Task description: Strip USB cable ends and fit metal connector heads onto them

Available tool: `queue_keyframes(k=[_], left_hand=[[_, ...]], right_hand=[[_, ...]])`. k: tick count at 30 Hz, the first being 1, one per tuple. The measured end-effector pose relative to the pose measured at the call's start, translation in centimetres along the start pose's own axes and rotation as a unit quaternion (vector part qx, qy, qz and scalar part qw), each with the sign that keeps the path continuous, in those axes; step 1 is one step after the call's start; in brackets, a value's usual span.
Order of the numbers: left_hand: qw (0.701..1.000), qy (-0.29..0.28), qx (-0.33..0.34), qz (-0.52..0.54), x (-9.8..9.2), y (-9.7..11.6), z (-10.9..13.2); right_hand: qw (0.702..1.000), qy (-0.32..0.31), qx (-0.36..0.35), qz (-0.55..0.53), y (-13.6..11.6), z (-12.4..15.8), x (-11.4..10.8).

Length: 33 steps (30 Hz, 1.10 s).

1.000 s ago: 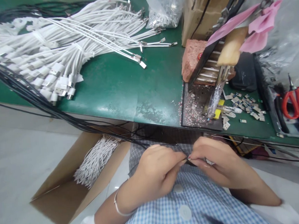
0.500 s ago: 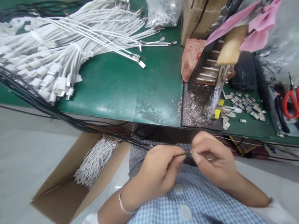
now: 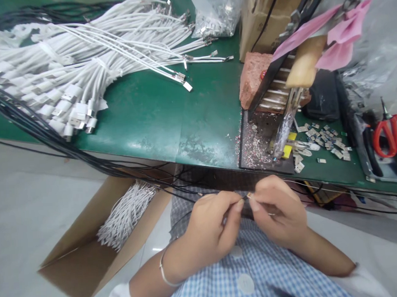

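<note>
My left hand (image 3: 212,225) is closed in a pinch on a thin black cable (image 3: 245,198), close to its end. Facing it, my right hand (image 3: 281,210) pinches the cable's tip, where a small coppery spot shows between the fingertips. Both hands are over my lap, just below the table's front edge. The fingers cover most of the cable end, and its fine detail is too small to make out.
Bundled white USB cables (image 3: 97,67) and black cables (image 3: 47,125) lie on the green table (image 3: 144,120). A soldering iron (image 3: 300,68) leans by a brick (image 3: 253,77). Small metal connectors (image 3: 331,137) and red-handled scissors (image 3: 387,136) lie right. A cardboard box (image 3: 81,261) holds white cables.
My fingertips have drawn slightly apart, baring a short piece of the black cable and its coppery tip. The left thumb has shifted up against the forefinger. The table things have not moved.
</note>
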<state>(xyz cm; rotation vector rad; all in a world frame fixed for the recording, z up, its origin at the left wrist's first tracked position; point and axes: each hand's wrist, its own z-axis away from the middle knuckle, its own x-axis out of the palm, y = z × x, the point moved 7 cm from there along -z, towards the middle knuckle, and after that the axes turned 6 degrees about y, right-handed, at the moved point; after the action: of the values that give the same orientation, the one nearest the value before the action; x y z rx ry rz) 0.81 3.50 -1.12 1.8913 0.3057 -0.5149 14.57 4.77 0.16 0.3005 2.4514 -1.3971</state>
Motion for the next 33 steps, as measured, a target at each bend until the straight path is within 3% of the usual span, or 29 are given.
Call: queue_keyframes(k=[6,15,21,27,30,33], left_hand=[[0.999,0.016,0.033,-0.009,-0.4,0.6,-0.1],[0.999,-0.004,0.044,-0.007,-0.5,0.9,-0.1],[0.999,-0.013,0.045,-0.003,-0.4,0.8,-0.2],[1.0,-0.012,0.026,0.011,-0.4,0.6,-0.3],[1.0,-0.006,0.018,0.015,-0.2,0.4,-0.2],[1.0,0.016,0.019,0.016,-0.3,0.3,0.0]], right_hand=[[0.982,-0.05,0.131,-0.124,1.7,-0.3,0.3],[0.972,-0.09,0.177,-0.126,2.2,-0.2,0.5],[0.978,-0.12,0.149,-0.077,1.3,-0.7,0.0],[0.982,-0.104,0.136,-0.079,1.0,-0.7,-0.1],[0.993,-0.071,0.082,-0.048,0.4,-0.5,-0.1],[0.999,-0.022,-0.023,0.027,-0.9,-0.3,-0.3]])
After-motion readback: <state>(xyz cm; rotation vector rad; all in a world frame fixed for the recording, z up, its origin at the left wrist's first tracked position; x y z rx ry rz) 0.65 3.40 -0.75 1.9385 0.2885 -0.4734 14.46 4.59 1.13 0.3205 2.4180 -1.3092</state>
